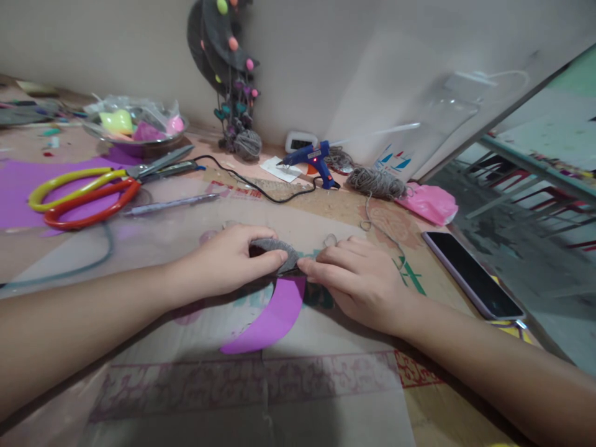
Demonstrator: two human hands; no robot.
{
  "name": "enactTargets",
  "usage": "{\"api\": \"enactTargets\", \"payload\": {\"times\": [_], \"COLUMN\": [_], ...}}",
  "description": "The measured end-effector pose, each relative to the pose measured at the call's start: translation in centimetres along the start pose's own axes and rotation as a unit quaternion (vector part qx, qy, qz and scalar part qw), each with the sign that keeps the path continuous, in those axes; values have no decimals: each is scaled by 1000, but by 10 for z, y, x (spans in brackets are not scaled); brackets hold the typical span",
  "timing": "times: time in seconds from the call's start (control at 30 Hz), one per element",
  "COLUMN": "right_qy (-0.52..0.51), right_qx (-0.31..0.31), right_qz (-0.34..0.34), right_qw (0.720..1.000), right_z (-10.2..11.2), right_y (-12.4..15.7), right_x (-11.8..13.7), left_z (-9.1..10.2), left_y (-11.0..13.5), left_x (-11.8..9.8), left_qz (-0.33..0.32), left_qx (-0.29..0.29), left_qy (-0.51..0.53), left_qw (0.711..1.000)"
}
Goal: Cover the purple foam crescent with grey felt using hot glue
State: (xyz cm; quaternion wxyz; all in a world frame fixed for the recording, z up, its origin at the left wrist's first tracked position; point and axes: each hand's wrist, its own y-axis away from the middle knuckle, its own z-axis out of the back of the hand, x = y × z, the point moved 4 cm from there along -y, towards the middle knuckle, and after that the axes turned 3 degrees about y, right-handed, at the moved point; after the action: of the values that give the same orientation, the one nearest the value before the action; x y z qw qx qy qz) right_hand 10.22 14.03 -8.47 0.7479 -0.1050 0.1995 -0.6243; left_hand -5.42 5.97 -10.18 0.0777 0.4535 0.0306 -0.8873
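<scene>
My left hand [233,257] is closed, thumb on top, around a grey yarn-wrapped piece [282,253] with a curved outline. The fingers of my right hand [358,279] are pinched at the right end of that piece. Below it a purple crescent [272,320] sticks out toward me, tapering to a point at lower left. I cannot tell whether the grey and purple parts are one piece. A grey yarn strand [388,233] runs from a yarn bundle [376,182] to behind my right hand, with a small loop showing above the knuckles.
Scissors [88,192] and a pen [172,203] lie on the left by purple sheets [18,192]. Behind are a bowl [135,144], a blue glue gun [311,160] with cord, and a hanging moon decoration [223,49]. A phone [472,273] lies near the right edge.
</scene>
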Motion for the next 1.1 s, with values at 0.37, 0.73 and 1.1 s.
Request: {"api": "enactTargets", "payload": {"times": [0.37,0.73,1.1], "right_qy": [-83,-36,0], "right_qx": [-30,-16,19], "right_qz": [-60,-32,-26], "right_qw": [994,999,999], "right_z": [4,2,4], "right_y": [1,0,-3], "right_x": [-8,-1,5], "left_z": [-1,1,0], "left_y": [0,3,1], "left_x": [4,6,4], "left_qz": [6,34,28], "left_qx": [-3,-13,-14], "left_qy": [38,1,1], "left_qw": [999,999,999]}}
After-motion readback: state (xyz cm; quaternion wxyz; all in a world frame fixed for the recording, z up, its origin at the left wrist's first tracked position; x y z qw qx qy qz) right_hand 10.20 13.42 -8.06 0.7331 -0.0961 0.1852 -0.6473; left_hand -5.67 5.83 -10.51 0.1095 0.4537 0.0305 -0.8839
